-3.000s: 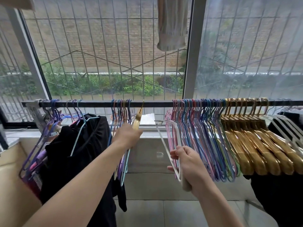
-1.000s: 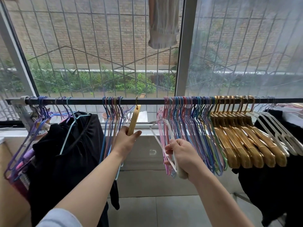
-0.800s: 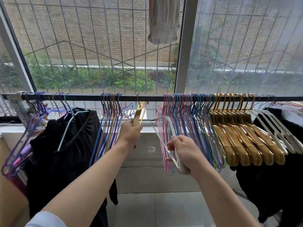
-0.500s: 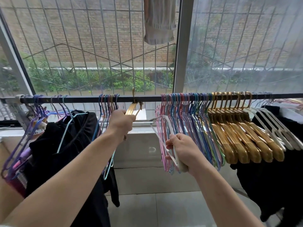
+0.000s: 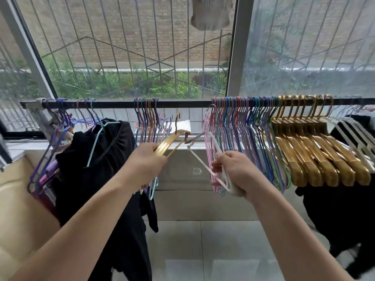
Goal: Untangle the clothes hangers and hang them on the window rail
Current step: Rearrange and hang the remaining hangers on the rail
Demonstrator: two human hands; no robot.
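head view, centre frame: gold hanger (image 5: 172, 141), off the window rail (image 5: 182, 103), hook free just below it; judged stiff, light, slick, best held by the arm. left hand (image 5: 145, 161), fingers curled round its arm. right hand (image 5: 233, 172), fingers clamped on white hangers (image 5: 215, 159), thin, probably springy.

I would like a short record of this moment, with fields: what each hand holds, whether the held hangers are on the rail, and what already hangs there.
left hand: grips a gold hanger, tilted
gold hanger hook: below the window rail, not on it
right hand: grips a white hanger, off the rail
rail, left part: wire hangers and a black garment
rail, right part: colored wire hangers, then a row of gold hangers, then white ones
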